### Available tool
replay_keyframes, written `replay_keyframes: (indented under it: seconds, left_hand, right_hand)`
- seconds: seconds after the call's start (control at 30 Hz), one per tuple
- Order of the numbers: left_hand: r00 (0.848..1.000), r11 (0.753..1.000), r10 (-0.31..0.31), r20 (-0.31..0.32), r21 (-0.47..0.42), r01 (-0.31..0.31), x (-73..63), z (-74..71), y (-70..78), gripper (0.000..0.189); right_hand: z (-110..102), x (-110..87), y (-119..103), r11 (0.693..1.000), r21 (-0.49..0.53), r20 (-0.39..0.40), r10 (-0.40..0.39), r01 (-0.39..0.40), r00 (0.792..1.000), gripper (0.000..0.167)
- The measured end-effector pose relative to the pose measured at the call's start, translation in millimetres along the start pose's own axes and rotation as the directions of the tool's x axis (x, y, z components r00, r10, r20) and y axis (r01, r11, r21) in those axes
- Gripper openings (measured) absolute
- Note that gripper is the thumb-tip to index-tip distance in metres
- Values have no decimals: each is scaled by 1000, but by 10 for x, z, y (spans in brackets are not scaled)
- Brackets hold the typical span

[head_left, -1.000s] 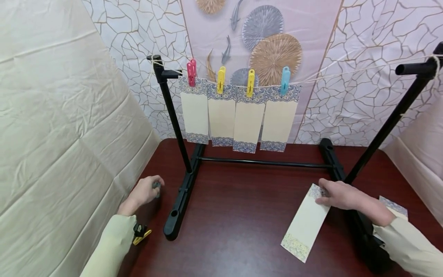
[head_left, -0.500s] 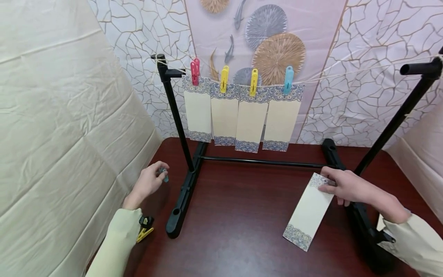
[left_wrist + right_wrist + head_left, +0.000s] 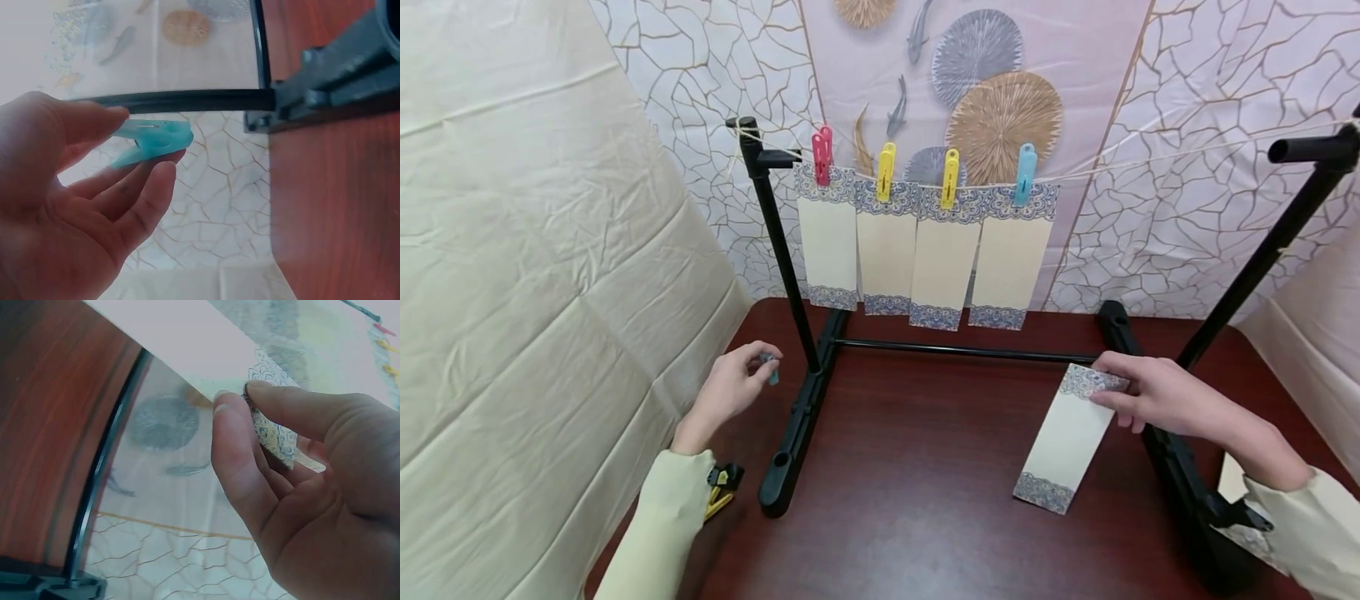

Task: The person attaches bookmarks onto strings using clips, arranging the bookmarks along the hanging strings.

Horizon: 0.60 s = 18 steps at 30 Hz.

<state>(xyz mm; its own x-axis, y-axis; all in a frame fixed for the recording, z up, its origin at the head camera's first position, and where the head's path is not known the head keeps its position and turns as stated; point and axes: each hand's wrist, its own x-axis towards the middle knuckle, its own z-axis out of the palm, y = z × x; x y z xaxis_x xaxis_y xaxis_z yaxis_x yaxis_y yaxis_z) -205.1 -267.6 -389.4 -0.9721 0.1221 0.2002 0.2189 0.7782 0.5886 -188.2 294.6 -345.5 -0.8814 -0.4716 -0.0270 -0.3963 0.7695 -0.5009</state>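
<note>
My left hand pinches a light blue clothespin between thumb and fingers, just left of the rack's left post. On the other side, my right hand pinches a paper card by its upper patterned end. The card is cream with blue lace-like bands at both ends and slants down to the left over the table. Behind, several similar cards hang in a row from a string, held by a red clothespin, two yellow clothespins and a blue clothespin.
The black rack stands on the dark red table, its feet at left and right joined by a low bar. A yellow clothespin lies by the left sleeve. More cards lie partly hidden behind the right sleeve.
My right hand has lifted the card up off the table area and slightly away from me. My left hand has moved up and right with the blue clothespin.
</note>
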Motion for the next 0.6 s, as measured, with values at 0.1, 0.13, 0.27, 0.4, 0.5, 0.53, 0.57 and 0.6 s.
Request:
replay_keyframes:
  seconds: [0.1, 0.13, 0.27, 0.4, 0.5, 0.53, 0.57, 0.6]
  left_hand:
    - [999, 999, 48, 2, -14, -48, 24, -3, 84, 13]
    - [998, 998, 58, 2, -17, -58, 32, -4, 113, 13]
    - [995, 995, 102, -13, -9, -103, 65, 0, 224, 13]
    - [988, 988, 153, -23, -16, -153, 115, 26, 359, 15]
    - [981, 981, 192, -25, -23, -192, 150, 57, 466, 16]
    - [979, 978, 204, -27, -24, -205, 161, 67, 501, 16]
    - [975, 975, 219, -31, -28, -219, 171, 76, 540, 15]
    - [973, 973, 230, -35, -29, -231, 180, 85, 576, 16]
  right_hand:
    - [-37, -29, -57, 1000, -13, -28, -20, 20, 999, 24]
    - [-47, -36, -75, 1000, -15, -35, -27, 26, 999, 21]
    - [-78, -49, -129, 998, -20, -82, -53, 52, 995, 14]
    - [-109, -54, -134, 996, -45, -152, -81, 75, 985, 14]
    - [-139, -59, -129, 993, -75, -200, -103, 90, 974, 14]
    - [-150, -60, -135, 992, -83, -216, -110, 94, 970, 14]
    - [-160, -60, -143, 991, -92, -232, -119, 100, 965, 15]
    - [-170, -58, -153, 989, -105, -253, -128, 104, 959, 15]
